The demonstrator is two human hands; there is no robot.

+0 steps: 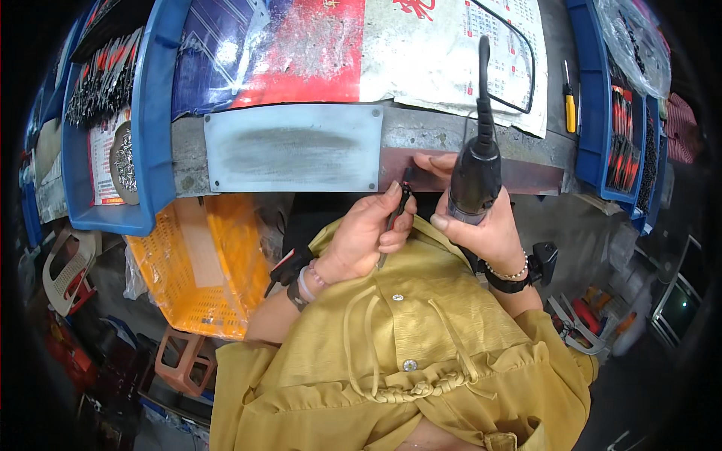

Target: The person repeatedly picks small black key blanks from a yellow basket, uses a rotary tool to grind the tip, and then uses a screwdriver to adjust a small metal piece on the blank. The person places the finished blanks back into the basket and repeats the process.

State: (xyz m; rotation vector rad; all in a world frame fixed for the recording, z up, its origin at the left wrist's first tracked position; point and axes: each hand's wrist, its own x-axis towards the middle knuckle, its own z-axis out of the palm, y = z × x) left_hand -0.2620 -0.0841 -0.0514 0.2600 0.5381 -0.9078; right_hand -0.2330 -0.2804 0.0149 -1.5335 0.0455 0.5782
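Slim dark rod-shaped workpiece [397, 214]: pinched in left hand [365, 239], fingers closed around it, upper tip held against front edge of workbench [466, 131]. Black corded rotary hand tool [476, 169]: wrapped in right hand [485, 225], full closed grip, nose pointing down, just beside workpiece. Grey metal plate [293, 158]: screwed to bench front, left of hands. Step judged: presenting piece for grinding. Bringing tool tip onto piece calls for steady bracing.

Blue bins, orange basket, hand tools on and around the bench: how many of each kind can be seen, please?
Blue bins: 2
Orange basket: 1
Black rotary tool, in right hand: 1
Thin tool, in left hand: 1
Yellow-handled screwdriver: 1
Total: 6
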